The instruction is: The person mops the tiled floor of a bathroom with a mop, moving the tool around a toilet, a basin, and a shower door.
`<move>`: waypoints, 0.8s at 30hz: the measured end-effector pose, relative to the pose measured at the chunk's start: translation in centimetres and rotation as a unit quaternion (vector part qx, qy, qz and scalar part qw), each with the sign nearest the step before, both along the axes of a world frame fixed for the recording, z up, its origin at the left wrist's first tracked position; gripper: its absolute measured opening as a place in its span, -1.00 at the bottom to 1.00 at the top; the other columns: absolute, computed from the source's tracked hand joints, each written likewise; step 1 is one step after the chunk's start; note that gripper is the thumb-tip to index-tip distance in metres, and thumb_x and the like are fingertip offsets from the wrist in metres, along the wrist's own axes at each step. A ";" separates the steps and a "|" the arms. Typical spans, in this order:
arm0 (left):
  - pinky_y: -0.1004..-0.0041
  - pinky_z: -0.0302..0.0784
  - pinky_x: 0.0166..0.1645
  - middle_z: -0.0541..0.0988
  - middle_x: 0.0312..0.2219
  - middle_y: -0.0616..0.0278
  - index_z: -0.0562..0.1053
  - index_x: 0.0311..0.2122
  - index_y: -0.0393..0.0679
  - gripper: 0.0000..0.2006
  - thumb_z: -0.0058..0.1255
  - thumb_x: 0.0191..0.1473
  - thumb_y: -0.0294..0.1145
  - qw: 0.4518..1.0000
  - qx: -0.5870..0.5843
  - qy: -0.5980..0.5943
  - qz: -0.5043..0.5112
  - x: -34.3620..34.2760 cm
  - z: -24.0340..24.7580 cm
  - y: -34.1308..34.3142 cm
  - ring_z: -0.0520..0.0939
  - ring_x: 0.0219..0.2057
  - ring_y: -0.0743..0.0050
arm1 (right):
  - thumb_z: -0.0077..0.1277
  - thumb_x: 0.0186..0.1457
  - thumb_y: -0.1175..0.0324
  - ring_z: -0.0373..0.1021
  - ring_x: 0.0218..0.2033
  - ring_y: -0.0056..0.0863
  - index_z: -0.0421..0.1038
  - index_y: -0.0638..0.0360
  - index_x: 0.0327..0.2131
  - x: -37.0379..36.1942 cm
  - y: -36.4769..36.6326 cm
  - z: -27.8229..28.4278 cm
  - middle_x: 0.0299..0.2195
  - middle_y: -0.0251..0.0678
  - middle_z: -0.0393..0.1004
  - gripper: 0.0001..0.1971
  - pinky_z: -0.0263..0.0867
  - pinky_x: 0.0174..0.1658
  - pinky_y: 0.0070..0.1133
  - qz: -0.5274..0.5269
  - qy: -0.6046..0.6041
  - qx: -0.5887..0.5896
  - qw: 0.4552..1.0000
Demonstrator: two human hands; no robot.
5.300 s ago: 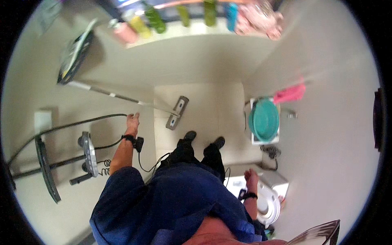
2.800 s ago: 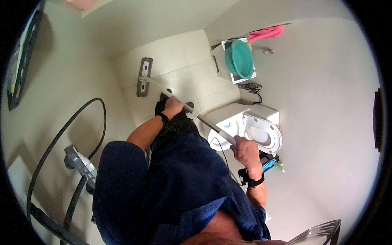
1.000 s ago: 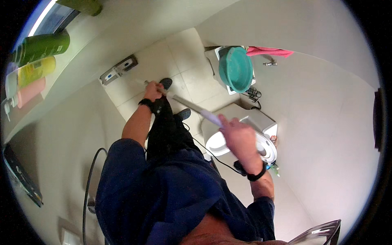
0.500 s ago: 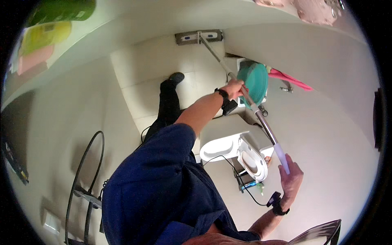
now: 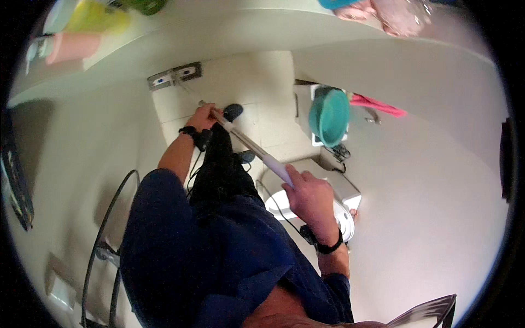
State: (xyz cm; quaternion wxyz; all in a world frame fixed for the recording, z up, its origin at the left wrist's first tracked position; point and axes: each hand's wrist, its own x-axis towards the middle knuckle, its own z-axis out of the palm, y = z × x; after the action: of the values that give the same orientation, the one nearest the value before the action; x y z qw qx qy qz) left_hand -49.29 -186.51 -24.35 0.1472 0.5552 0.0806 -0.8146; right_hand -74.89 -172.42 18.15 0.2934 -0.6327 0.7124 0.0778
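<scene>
Both my hands hold a flat mop by its pole, which slants from the far left toward me. My left hand is closed round the lower, metal part of the pole. Farther up, my right hand grips the pale lilac end of the handle. The rectangular grey-and-white mop head lies on the tiled floor at the far left, by the wall. Part of the pole just above the head is blurred. My shoe stands beside the pole, near my left hand.
A teal basin sits on a white item at the right, beside a pink cloth. The white toilet is partly behind my right hand. A pink bottle stands on the upper-left ledge. A black hoop-shaped frame is at my left.
The mop head has swept left along the far wall. Both hands moved left with the pole, my right hand also forward. More of my legs and shoes now shows.
</scene>
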 end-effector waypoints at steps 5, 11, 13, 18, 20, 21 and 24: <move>0.37 0.50 -0.22 0.50 -0.44 0.04 0.37 -0.41 -0.29 -0.76 -0.19 0.22 -0.35 0.992 -0.053 -0.061 -0.094 -7.3 -0.9 0.2 0.53 -0.37 0.24 | 0.09 0.00 0.24 0.43 -0.59 -0.28 0.43 0.02 -0.06 -3.1 1.3 0.9 -0.52 -0.27 0.42 -0.63 0.35 -0.54 -0.39 -0.013 0.084 -0.023 0.996; 0.10 0.53 -0.27 0.32 -0.37 -0.02 0.12 -0.18 -0.28 -0.85 -0.27 0.16 -0.53 0.991 0.063 0.113 0.029 -28.5 -1.9 6.4 0.45 -0.39 0.10 | 0.20 -0.11 0.30 0.43 -0.56 -0.27 0.49 -0.09 -0.12 -13.0 6.3 6.9 -0.53 -0.27 0.43 -0.62 0.35 -0.50 -0.41 -0.172 0.172 -0.051 0.969; 0.08 0.53 -0.27 0.31 -0.37 -0.01 0.13 -0.20 -0.29 -0.87 -0.28 0.18 -0.50 0.992 0.061 0.106 -0.027 -36.4 3.9 8.5 0.45 -0.38 0.08 | 0.20 -0.12 0.38 0.43 -0.54 -0.24 0.52 -0.05 -0.12 -15.6 8.3 7.9 -0.54 -0.23 0.43 -0.61 0.35 -0.45 -0.41 -0.232 0.226 -0.003 0.946; 0.09 0.54 -0.32 0.35 -0.40 0.01 0.15 -0.20 -0.30 -0.87 -0.33 0.21 -0.46 0.988 0.060 0.110 -0.096 -42.8 2.6 10.6 0.48 -0.45 0.12 | 0.22 -0.15 0.38 0.44 -0.55 -0.26 0.51 -0.07 -0.11 -16.5 12.0 5.7 -0.51 -0.23 0.44 -0.59 0.37 -0.47 -0.41 -0.273 0.250 0.009 0.929; 0.08 0.58 -0.32 0.39 -0.47 0.07 0.21 -0.16 -0.30 -0.84 -0.28 0.20 -0.45 0.984 0.027 0.111 -0.140 -41.9 1.8 12.8 0.53 -0.46 0.10 | 0.22 -0.13 0.41 0.47 -0.51 -0.23 0.50 -0.05 -0.10 -15.8 14.6 4.1 -0.46 -0.19 0.48 -0.58 0.38 -0.44 -0.40 -0.333 0.237 0.047 0.912; 0.09 0.60 -0.26 0.37 -0.39 0.05 0.16 -0.11 -0.30 -0.80 -0.27 0.21 -0.43 0.976 0.023 0.110 -0.188 -40.4 1.8 14.3 0.53 -0.43 0.08 | 0.21 -0.12 0.43 0.49 -0.43 -0.19 0.50 -0.02 -0.10 -15.5 15.9 3.8 -0.41 -0.14 0.51 -0.59 0.40 -0.38 -0.39 -0.371 0.203 0.065 0.904; 0.08 0.64 -0.18 0.33 -0.31 0.00 0.08 -0.02 -0.34 -0.67 -0.22 0.19 -0.42 0.971 0.010 0.089 -0.222 -37.9 0.6 16.0 0.55 -0.40 0.01 | 0.24 -0.14 0.40 0.49 -0.36 -0.13 0.48 0.01 -0.08 -13.9 20.6 2.3 -0.38 -0.11 0.52 -0.56 0.40 -0.28 -0.37 -0.398 0.101 0.064 0.909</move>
State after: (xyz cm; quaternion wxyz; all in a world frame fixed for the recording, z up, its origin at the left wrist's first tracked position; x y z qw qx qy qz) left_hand -87.24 -170.54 -23.70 -0.0506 0.4860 -0.0241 -0.8721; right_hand -88.77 -151.79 20.45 0.2668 -0.2650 0.9244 0.0633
